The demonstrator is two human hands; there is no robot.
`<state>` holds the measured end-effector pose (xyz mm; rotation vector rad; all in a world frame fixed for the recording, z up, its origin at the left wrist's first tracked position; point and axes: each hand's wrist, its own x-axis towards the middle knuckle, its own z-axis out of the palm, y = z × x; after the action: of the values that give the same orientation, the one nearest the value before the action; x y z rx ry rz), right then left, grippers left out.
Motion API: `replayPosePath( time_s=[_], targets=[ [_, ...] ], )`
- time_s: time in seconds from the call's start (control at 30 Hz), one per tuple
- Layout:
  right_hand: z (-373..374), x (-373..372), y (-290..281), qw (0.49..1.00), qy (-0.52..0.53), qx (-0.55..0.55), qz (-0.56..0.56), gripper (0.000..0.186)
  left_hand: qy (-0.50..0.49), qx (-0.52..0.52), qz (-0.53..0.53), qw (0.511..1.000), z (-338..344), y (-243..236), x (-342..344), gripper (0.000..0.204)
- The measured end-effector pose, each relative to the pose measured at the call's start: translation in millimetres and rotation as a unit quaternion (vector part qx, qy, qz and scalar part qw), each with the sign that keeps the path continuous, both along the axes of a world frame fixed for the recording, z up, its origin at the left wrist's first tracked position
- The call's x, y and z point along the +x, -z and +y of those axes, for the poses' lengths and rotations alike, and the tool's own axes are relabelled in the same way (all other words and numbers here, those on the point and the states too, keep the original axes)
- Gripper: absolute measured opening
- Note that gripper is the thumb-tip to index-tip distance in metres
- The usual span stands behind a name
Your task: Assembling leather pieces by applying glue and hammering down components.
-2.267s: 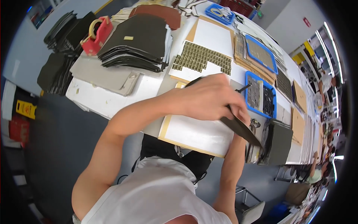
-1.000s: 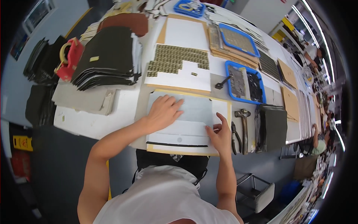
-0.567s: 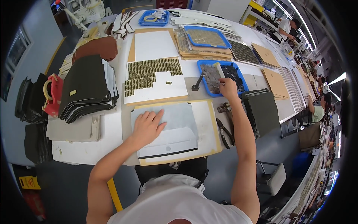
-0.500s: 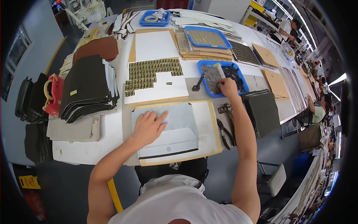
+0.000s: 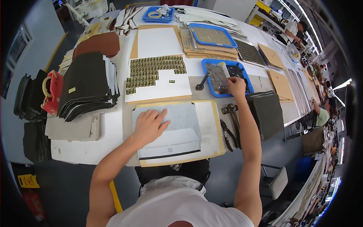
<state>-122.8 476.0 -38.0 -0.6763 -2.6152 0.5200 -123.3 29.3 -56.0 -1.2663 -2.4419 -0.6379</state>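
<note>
My left hand point(image 5: 149, 126) lies with fingers spread on a pale blue-grey sheet point(image 5: 177, 123), which has a dark strip along its near edge. The sheet rests on a yellow-edged board point(image 5: 209, 130). My right hand point(image 5: 236, 87) is over a blue tray point(image 5: 247, 77), its fingertips pinched together beside the pale divider. Whatever they hold is too small or hidden. Grey pieces point(image 5: 216, 75) fill the tray's left part, and black pieces point(image 5: 235, 70) lie in the right part. Left of the tray stands a small dark stamp-like tool point(image 5: 200, 86).
Pliers point(image 5: 227, 135) and a hammer point(image 5: 231, 110) lie under my right forearm, beside a dark sheet stack point(image 5: 265, 113). Beyond the board, small gold-and-black pieces point(image 5: 153, 70) sit in rows on white paper. Dark stacked sheets point(image 5: 86, 85) and a red tape dispenser point(image 5: 53, 92) are at left.
My right hand has shifted slightly right within the blue tray, its fingertips now closer to the divider. The left hand stays on the sheet. The whole view has moved a little.
</note>
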Motion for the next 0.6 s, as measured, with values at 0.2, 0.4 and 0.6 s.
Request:
replayPosePath(
  time_s=[0.2,0.4,0.6],
  targets=[
    [-32.3,19.2,-26.4,0.828,0.036,-0.515,0.22,0.027,0.004,0.0,-0.008,1.0,-3.4,3.7,-0.6,0.045],
    [-138.4,43.2,-48.2,0.681,-0.138,-0.66,0.287,0.028,-0.026,0.039,-0.045,0.998,-9.2,3.5,-1.2,0.049],
    [-228.9,38.6,-20.0,0.809,-0.181,-0.558,0.042,0.013,-0.017,0.057,-0.067,0.996,-0.4,-0.2,-4.4,0.048]
  ],
)
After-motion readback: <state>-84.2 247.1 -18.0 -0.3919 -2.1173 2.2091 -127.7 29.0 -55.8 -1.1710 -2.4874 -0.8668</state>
